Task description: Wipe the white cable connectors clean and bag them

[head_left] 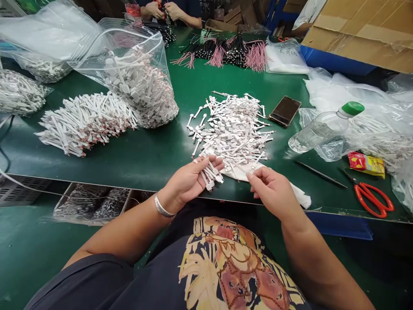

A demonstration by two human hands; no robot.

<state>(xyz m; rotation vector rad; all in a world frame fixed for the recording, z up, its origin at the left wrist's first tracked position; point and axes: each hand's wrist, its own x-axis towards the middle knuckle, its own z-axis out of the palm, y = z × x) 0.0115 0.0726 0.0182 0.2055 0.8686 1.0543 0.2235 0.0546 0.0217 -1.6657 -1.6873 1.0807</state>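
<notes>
My left hand (189, 178), palm up, has its fingers curled around a small bunch of short white cables (211, 175) with square connectors. To the right, my right hand (271, 187) is closed in a pinch at the near edge of a loose pile of the same white cables (235, 125). Whatever may sit between its fingertips is too small to make out. Under the pile's front edge and my right hand lies a white cloth or sheet (300, 196).
Left stand a stacked heap of white cables (87, 122) and a filled clear bag (142, 86). Rightward are a phone (285, 111), a bottle (319, 129), tweezers (321, 174) and red-handled scissors (374, 198). Across the table, another person's hands (164, 10) work near black and pink wires (226, 54).
</notes>
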